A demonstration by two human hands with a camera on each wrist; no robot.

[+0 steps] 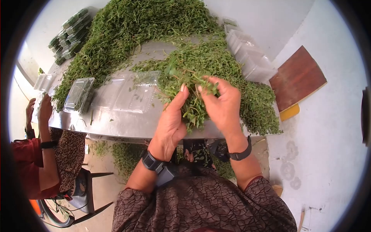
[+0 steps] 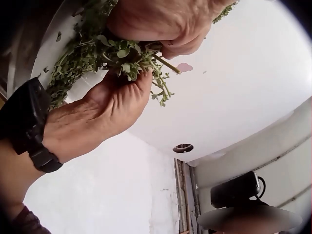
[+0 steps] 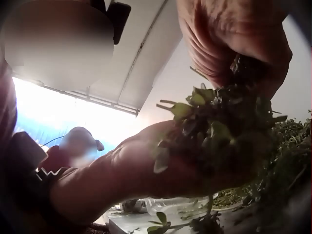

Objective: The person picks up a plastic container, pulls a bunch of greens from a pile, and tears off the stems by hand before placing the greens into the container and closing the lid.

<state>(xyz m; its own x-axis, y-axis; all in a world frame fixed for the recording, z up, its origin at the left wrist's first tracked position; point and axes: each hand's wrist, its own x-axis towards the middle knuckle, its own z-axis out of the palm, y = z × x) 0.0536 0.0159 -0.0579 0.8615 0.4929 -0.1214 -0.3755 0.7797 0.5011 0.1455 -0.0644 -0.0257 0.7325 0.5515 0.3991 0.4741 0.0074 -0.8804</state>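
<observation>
A loose bunch of green leafy sprigs [image 1: 193, 110] is held between both hands above the table's near edge. My left hand [image 1: 170, 125] grips the bunch from the left, thumb up along the stems. On the right, my right hand [image 1: 224, 104] pinches sprigs at the top of the bunch, close to the left thumb. In the left wrist view, stems [image 2: 168, 64] stick out between the left hand [image 2: 109, 109] and the right hand [image 2: 170, 22]. Leaves hide most of the left fingers in the right wrist view.
A large heap of greens [image 1: 154, 19] covers the back of the metal table [image 1: 147, 129]. An open clear container [image 1: 133, 92] and a closed one [image 1: 79, 94] lie left. Filled packs [image 1: 71, 34] are stacked back left, empty containers [image 1: 251, 58] back right. Another person [image 1: 42, 162] sits left.
</observation>
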